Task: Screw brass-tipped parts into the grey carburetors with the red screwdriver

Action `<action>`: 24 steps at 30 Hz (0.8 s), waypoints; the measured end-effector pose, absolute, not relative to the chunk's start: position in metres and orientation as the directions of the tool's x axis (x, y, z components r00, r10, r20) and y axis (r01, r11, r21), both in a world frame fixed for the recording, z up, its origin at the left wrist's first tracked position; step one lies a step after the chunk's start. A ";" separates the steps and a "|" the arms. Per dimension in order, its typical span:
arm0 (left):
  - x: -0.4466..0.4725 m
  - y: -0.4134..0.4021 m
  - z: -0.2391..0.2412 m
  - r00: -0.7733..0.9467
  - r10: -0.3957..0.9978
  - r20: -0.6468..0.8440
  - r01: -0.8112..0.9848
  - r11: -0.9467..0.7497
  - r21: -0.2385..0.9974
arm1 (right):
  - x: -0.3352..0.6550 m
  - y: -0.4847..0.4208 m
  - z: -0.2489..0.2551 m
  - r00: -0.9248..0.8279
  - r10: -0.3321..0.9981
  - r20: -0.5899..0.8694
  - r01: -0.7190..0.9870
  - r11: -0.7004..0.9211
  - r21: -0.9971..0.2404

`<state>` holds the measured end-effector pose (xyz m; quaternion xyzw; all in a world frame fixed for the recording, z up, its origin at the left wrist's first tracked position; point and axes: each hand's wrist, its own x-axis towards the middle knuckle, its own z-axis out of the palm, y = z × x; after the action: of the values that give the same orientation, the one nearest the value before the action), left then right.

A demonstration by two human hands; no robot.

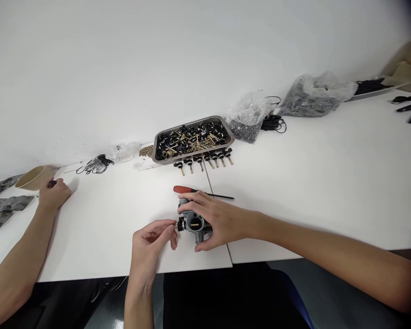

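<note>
A grey metal carburetor (199,235) rests on the white table near its front edge. From above and the right, my right hand (221,218) grips its body with fingers and thumb spread around it. At the carburetor's left side is a black fitting (181,224) with a small brass-coloured end. My left hand (152,240) pinches that end between thumb and forefinger. Just behind my right fingers lies a screwdriver (183,189) with a red and black handle; its shaft points right. My fingers hide part of the carburetor's top.
Behind the screwdriver, several black parts with brass-coloured stems (210,160) stand in a row before a metal tray (154,153) of similar parts. Plastic bags (248,121) line the wall. At left, another person's hand (55,194) holds something black near a tan bowl (34,179).
</note>
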<state>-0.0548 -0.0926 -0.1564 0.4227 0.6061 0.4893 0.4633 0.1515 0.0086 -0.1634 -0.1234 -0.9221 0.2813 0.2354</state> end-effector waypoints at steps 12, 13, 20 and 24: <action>-0.050 -0.093 -0.159 -0.307 0.940 -0.147 -0.033 0.144 0.989 | 0.152 0.008 -0.161 -0.860 0.373 0.349 0.105 0.798 -0.593; -0.049 -0.093 -0.159 -0.308 0.940 -0.149 -0.034 0.146 0.989 | 0.152 0.008 -0.160 -0.861 0.373 0.345 0.107 0.797 -0.594; -0.041 -0.090 -0.162 -0.286 0.955 -0.084 -0.044 0.074 0.996 | 0.151 0.008 -0.162 -0.856 0.372 0.360 0.097 0.798 -0.594; -0.041 -0.091 -0.162 -0.294 0.953 -0.071 -0.026 0.066 0.997 | 0.151 0.008 -0.163 -0.855 0.367 0.366 0.084 0.796 -0.600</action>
<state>-0.0407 -0.0907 -0.1616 0.3984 0.5818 0.5553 0.4409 0.1512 0.0084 -0.1627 -0.1229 -0.9168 0.2951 0.2394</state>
